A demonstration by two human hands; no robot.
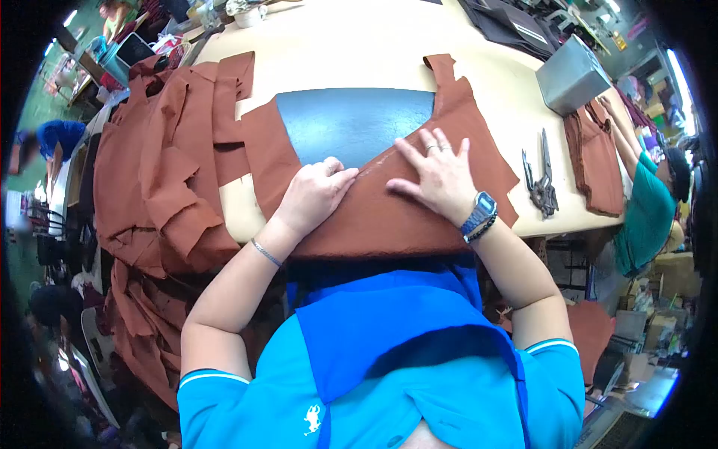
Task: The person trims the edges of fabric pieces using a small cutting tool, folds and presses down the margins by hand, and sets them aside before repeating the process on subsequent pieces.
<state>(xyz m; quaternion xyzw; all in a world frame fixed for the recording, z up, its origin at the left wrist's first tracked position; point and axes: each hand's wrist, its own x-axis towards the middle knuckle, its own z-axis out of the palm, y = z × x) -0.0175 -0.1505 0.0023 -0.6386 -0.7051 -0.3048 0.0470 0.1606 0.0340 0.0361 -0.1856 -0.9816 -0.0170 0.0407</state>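
A reddish-brown leather sheet [396, 217] lies over a dark, smooth board [351, 116] at the table's front edge. My left hand [321, 194] is closed at the slanting edge of the leather, its fingers pinched against it; the fingertips are partly hidden. Fingers spread, my right hand [441, 176] rests flat on the leather to the right of that edge. A faint pale line runs along the edge between the two hands. More of the brown leather shows left of the board and up to its top right corner.
Large brown leather pieces [161, 165] are heaped on the left and hang off the table [336, 45]. Scissors [542, 179] lie to the right, near a grey metal block [572, 75] and folded brown leather [594, 157]. A person in a green garment [647, 217] is at the right.
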